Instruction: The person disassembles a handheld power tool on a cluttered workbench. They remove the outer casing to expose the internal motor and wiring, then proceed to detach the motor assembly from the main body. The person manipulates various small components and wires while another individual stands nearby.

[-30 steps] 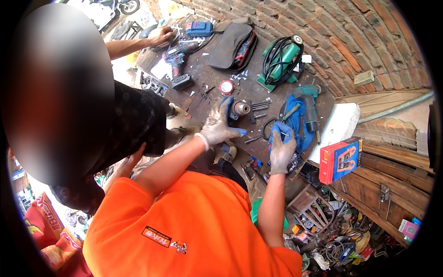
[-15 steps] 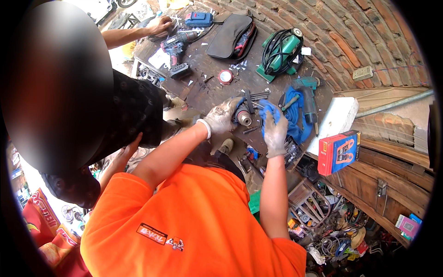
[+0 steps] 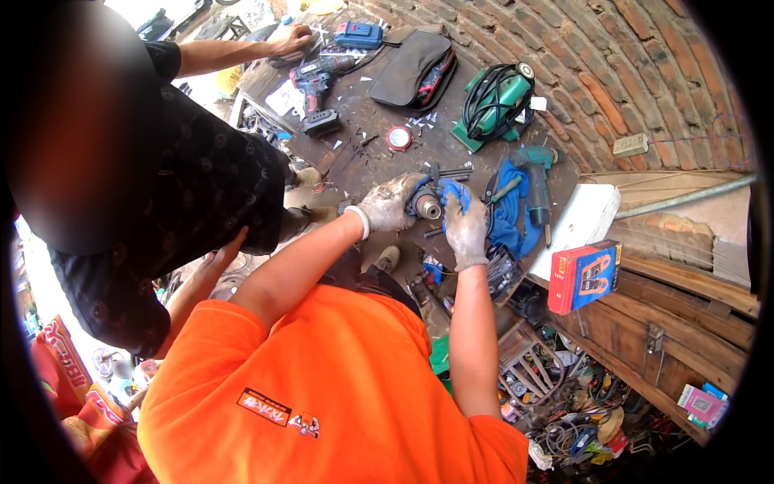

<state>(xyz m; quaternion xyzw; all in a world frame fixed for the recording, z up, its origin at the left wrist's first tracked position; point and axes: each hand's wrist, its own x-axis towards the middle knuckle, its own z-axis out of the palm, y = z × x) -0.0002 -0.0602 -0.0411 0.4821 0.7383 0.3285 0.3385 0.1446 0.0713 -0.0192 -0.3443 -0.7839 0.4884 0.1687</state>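
Observation:
My left hand point(image 3: 389, 205), in a white glove with blue fingers, wraps round a power tool's front end with a round silver chuck point(image 3: 430, 209) facing me. Close to the right side of this chuck is my right hand point(image 3: 466, 230), gloved the same way, its fingers curled in. What they grip, if anything, is hidden. Dark metal bars point(image 3: 454, 173) lie just beyond my hands. Right of my right hand, a teal and black cordless drill point(image 3: 535, 181) rests on a blue cloth point(image 3: 508, 218).
A person in dark clothes stands at left, one hand point(image 3: 290, 40) at the table's far edge. Across the table lie another drill point(image 3: 316, 81), a black zip case point(image 3: 411, 71), a green corded tool point(image 3: 496, 103) and a red-rimmed disc point(image 3: 398, 138). A red-blue box point(image 3: 582, 277) sits at right.
My right hand has moved left and in toward the chuck, its fingers closing beside it. My left hand keeps its hold. The other person has leaned slightly.

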